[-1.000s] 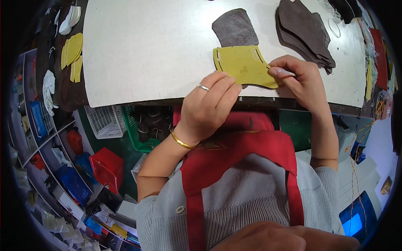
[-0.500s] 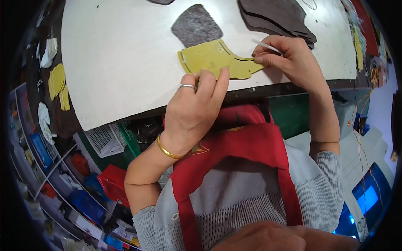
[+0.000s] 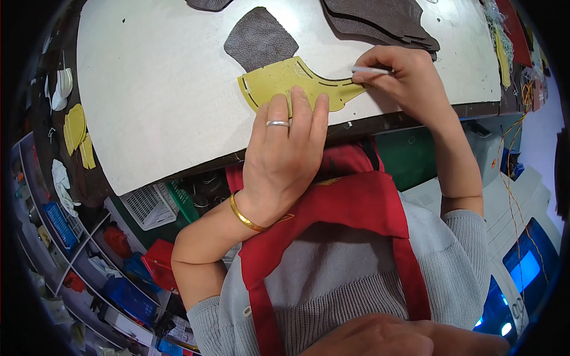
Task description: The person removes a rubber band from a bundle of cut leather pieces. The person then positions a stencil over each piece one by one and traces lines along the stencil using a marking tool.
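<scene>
A yellow pattern template (image 3: 276,77) with dark slots along its edges lies on the white tabletop, partly over a dark brown leather piece (image 3: 261,38). The fingers of my left hand (image 3: 285,136), stretched out, press down on the template near its lower edge. Between the fingers of my right hand (image 3: 409,80) is a slim white marking pen (image 3: 371,70), at the template's narrow right end. Its tip seems to be by the template's edge, though my fingers partly hide that spot.
Dark leather pieces (image 3: 380,26) are stacked at the far right of the white table (image 3: 160,101). Yellow pieces (image 3: 75,127) and a white glove (image 3: 61,181) lie on the left. Below the table edge are a white basket (image 3: 148,207) and a red bin (image 3: 159,261).
My left hand has flattened, its fingers now spread further over the template. The pen in my right hand has turned nearer to level. The whole view has shifted slightly.
</scene>
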